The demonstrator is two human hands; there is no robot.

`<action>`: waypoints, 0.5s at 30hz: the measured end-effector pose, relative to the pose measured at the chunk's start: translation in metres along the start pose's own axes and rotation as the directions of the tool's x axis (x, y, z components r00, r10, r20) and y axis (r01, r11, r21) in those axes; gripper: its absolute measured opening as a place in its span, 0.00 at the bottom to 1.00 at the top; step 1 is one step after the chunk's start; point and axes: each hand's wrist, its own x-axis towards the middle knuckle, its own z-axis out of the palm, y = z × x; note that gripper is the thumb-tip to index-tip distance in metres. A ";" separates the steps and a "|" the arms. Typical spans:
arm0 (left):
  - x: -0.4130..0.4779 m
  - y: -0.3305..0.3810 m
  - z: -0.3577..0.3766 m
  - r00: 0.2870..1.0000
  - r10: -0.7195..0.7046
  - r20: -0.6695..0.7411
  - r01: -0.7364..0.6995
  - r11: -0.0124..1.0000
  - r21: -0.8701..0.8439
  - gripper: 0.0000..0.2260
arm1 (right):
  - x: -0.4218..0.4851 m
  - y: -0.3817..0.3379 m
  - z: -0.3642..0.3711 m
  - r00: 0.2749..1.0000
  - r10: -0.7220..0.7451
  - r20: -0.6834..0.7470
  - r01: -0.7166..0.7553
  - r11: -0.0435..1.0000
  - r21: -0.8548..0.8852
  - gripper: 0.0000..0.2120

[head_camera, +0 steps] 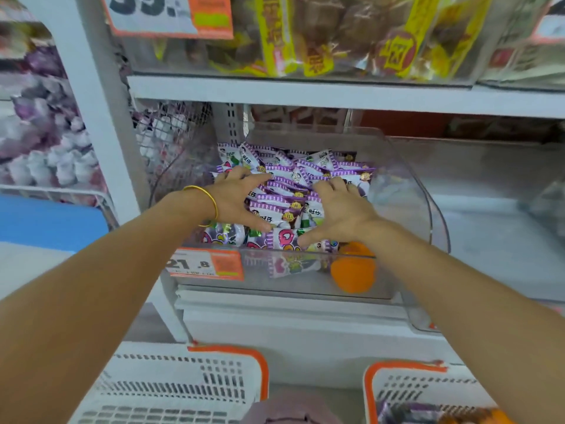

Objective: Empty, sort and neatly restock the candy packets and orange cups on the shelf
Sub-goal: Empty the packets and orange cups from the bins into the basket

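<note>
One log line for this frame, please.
left hand: spread on candy packets in clear bin | right hand: on same pile | orange cup: bin's front right corner | baskets: below bin

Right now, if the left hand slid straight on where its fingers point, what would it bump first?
The left hand would probably meet the purple candy packets heaped in the clear bin.

- Way in is from the front: an open gap between the upper shelf board [336, 96] and the clear bin [423, 209]'s low front lip, wide enough for both forearms.
- Candy packets [290, 185] heap the bin floor; left hand [235, 197] and right hand [339, 209] lie spread on top, a gap between them.
- Wire mesh [171, 139] blocks the left, the bin's curved side wall the right.
- An orange cup [353, 273] fills the front right corner.
</note>
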 end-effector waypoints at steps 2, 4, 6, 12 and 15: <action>-0.005 0.004 -0.004 0.999 0.037 -0.002 -0.037 0.999 -0.025 0.44 | -0.001 -0.002 0.000 0.999 -0.041 0.012 0.041 0.999 0.032 0.48; -0.009 0.004 -0.004 0.998 0.060 -0.006 -0.061 0.996 -0.059 0.41 | -0.002 -0.004 0.000 0.998 -0.058 0.029 0.058 0.998 0.022 0.46; -0.014 0.005 -0.001 0.997 0.071 -0.023 -0.073 0.992 -0.103 0.37 | -0.003 -0.005 0.000 0.996 -0.074 0.049 0.073 0.997 0.016 0.43; -0.023 0.009 0.005 0.980 0.135 -0.147 -0.162 0.968 -0.192 0.26 | -0.002 -0.002 0.001 0.991 -0.134 0.001 0.131 0.967 0.217 0.34; -0.023 0.007 0.008 0.963 0.160 -0.219 -0.201 0.963 -0.181 0.23 | 0.000 -0.001 0.002 0.984 -0.167 -0.064 0.178 0.956 0.235 0.27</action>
